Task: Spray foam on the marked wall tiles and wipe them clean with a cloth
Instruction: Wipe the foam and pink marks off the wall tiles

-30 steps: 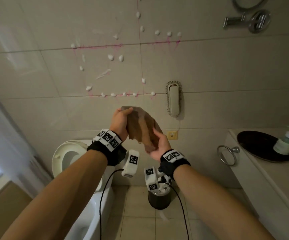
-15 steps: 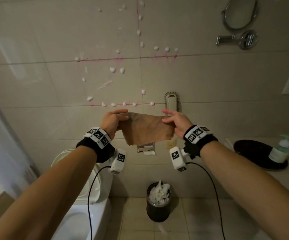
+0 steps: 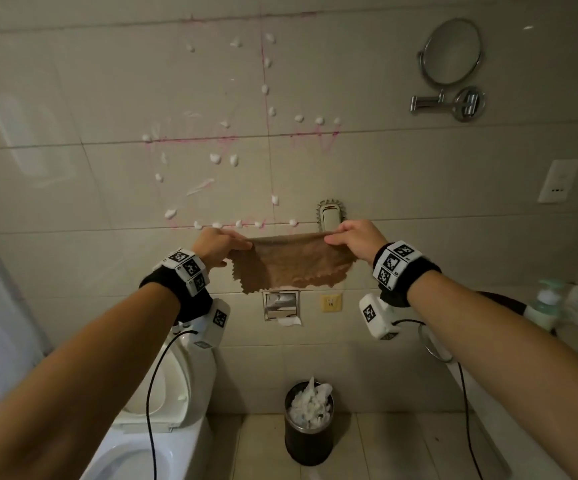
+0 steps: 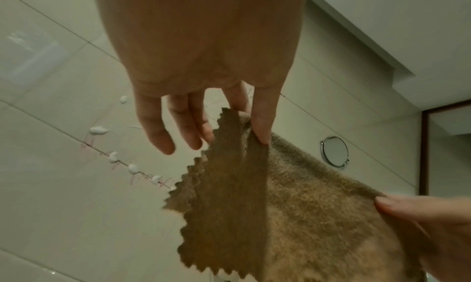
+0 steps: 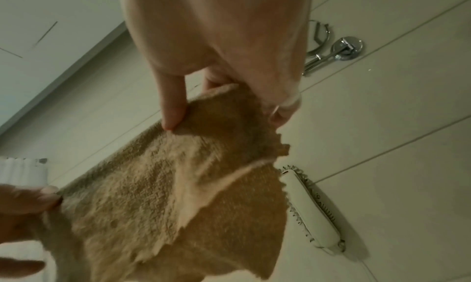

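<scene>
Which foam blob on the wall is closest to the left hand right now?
The blob in the bottom row along the pink line, just above the left hand; the other blobs sit higher or farther off sideways.

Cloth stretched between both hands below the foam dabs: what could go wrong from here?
1. The left hand and right hand only pinch the cloth by its top corners, so it might slip once pressed to the wall.
2. The foam dabs are scattered widely over the pink marks; a single pass may miss some.
3. The wall phone sits close by and could get smeared.
</scene>
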`<state>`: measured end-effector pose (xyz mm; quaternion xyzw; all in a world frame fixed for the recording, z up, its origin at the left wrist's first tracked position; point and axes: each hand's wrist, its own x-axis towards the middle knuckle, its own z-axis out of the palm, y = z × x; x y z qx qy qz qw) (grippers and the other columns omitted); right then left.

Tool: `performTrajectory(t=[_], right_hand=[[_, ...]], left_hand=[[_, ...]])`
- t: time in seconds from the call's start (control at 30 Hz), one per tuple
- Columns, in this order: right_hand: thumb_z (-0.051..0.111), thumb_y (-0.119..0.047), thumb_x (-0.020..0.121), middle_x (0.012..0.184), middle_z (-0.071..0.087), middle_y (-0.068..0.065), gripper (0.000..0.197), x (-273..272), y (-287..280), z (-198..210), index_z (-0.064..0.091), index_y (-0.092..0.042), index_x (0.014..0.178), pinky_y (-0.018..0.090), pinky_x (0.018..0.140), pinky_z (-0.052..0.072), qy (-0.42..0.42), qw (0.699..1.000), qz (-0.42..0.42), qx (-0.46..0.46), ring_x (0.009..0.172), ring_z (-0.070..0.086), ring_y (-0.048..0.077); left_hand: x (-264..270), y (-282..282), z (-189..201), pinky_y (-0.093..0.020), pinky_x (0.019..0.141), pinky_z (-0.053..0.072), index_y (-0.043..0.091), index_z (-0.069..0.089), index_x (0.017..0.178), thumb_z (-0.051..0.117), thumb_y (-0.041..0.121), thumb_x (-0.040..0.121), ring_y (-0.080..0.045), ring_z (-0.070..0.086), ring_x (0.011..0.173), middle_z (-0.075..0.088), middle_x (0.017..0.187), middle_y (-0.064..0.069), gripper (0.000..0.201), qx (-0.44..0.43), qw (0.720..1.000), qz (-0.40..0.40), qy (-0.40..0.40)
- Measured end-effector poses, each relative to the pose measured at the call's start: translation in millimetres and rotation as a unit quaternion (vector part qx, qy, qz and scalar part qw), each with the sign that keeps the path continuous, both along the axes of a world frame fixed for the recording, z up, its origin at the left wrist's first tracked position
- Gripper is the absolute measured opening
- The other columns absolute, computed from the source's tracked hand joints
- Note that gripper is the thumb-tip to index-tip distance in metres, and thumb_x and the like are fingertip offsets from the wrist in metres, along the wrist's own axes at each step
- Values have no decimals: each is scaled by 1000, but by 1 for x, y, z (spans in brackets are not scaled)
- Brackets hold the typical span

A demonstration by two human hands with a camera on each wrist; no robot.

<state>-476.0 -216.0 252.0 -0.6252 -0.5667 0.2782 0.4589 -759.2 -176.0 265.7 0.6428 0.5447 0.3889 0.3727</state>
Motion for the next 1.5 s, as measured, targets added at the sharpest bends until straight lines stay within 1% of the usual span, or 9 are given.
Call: performTrajectory(t=[0.13,0.3,0.4,0.57,0.77,0.9,1.2,1.37,1.5], right_hand=[[76,-19,85,90,73,10,8,-4,-5,6,74,-11,85,42,93,50,83,996,31,9,92,66,27],[72,-10,87,81,68,7,3,-17,-5,16,71,-9,85,30,74,51,131,988,86,-3,81,64,23],[69,-10,90,80,67,6,4,-22,-8,20,71,-7,88,28,69,51,117,987,106,-7,77,65,18],[70,-12,89,81,68,6,4,-20,-13,23,72,-9,88,31,74,51,104,988,112,-6,80,65,19],[74,-17,84,91,70,11,13,-7,-13,22,75,-6,92,48,99,49,90,992,83,-8,94,65,27],[78,-20,83,84,63,8,17,-1,-17,18,63,-18,76,38,83,47,44,998,42,9,84,59,22],[79,-20,85,79,62,4,22,0,-29,4,59,-19,74,30,69,44,41,998,53,-5,76,57,19],[73,-22,90,82,64,2,16,-7,-41,1,62,-17,80,28,69,48,52,992,113,-20,79,60,17],[64,-39,96,91,68,5,28,-12,-45,-1,65,-12,91,30,74,54,67,986,149,-34,86,66,19]], left_hand=[[6,-6,5,-22,64,37,14,68,78,65,2,85,-12,53,78,63,79,1,15,21,999,-29,24],[30,-14,0,-36,98,37,20,69,108,69,6,83,-15,61,109,74,106,1,29,6,994,-107,9],[50,-21,-6,-40,104,33,27,67,114,70,13,87,-13,61,113,74,105,7,31,-14,986,-166,11],[65,-24,-19,-42,97,42,27,74,97,74,28,85,-15,61,109,73,106,5,12,-50,980,-190,20],[74,-27,-21,-35,83,54,16,72,85,73,28,87,-21,67,94,74,92,-1,12,-46,979,-196,13],[79,-28,-17,-36,71,58,18,70,80,71,31,89,-25,69,83,74,90,-5,16,-32,986,-159,37],[80,-23,-14,-26,48,52,11,70,94,66,26,94,-23,68,68,70,85,-8,15,-31,996,-79,-16],[84,-23,-13,-28,54,54,11,69,99,61,29,96,-23,70,69,71,89,-9,20,-44,988,-84,-118],[86,-26,-9,-28,57,56,6,70,107,61,31,95,-23,69,69,72,88,-10,29,-56,976,-110,-177]])
